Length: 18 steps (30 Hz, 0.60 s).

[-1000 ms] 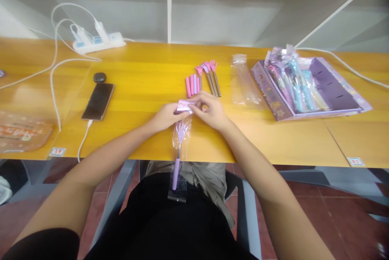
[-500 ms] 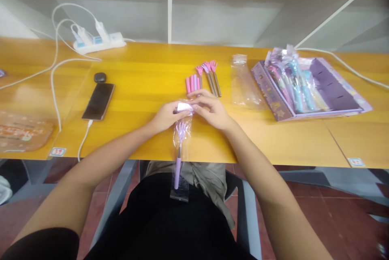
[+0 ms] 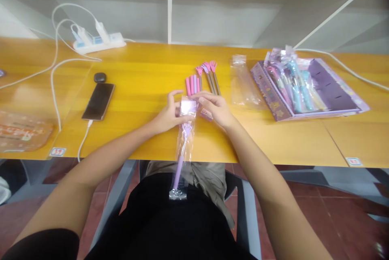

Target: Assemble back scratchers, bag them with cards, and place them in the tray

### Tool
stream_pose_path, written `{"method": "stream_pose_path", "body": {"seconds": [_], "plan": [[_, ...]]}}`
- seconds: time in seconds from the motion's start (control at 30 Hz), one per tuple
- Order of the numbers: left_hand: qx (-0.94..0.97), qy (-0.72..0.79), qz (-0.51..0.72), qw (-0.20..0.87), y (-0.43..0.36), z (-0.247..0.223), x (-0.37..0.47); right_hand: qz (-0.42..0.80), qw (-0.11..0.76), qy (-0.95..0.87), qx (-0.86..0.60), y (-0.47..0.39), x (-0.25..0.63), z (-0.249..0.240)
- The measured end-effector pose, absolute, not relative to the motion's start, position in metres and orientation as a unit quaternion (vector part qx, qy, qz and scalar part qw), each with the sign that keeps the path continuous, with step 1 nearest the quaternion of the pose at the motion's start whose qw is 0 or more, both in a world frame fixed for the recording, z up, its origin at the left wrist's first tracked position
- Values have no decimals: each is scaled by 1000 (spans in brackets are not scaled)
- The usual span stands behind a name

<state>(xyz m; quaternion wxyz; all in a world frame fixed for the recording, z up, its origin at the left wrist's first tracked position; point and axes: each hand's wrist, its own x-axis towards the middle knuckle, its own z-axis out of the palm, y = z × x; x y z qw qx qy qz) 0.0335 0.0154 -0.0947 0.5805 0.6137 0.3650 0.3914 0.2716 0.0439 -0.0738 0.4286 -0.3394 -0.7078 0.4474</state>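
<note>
A purple back scratcher (image 3: 180, 171) with a small hand-shaped head lies inside a clear plastic bag (image 3: 189, 146), which hangs over the table edge onto my lap. My left hand (image 3: 168, 116) grips the bag near its top, thumb across the front below a white shiny patch. My right hand (image 3: 217, 108) has its fingertips pinched at the bag's upper right corner. Under that palm shows a small pink-purple printed piece (image 3: 207, 114), partly hidden. Just beyond my hands lie several pink and purple scratchers (image 3: 214, 77) with metal shafts and coloured handles.
An open purple box (image 3: 340, 86) at the right holds several bagged scratchers (image 3: 299, 86). Beside it lies a flat clear bag (image 3: 244, 84). To the left are a phone (image 3: 99, 101) on a cable, a black earbud case (image 3: 99, 77) and a power strip (image 3: 100, 43).
The bag's top has shifted slightly right and turned more towards me. My left index finger has lifted and bent. The pink-purple printed piece now shows below my right hand.
</note>
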Motion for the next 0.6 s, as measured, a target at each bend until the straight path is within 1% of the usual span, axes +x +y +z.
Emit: {"method": "stream_pose_path", "body": {"seconds": [0.2,0.33,0.6], "plan": [[679,350,343,547,16,-98,29,437,429,-713,-343,49,273,-79],[691,358,346,524,17,-98,28,430,424,-720,-341,49,273,-79],[699,364,335,516,17,-97,28,431,423,-718,-346,48,273,-78]]}}
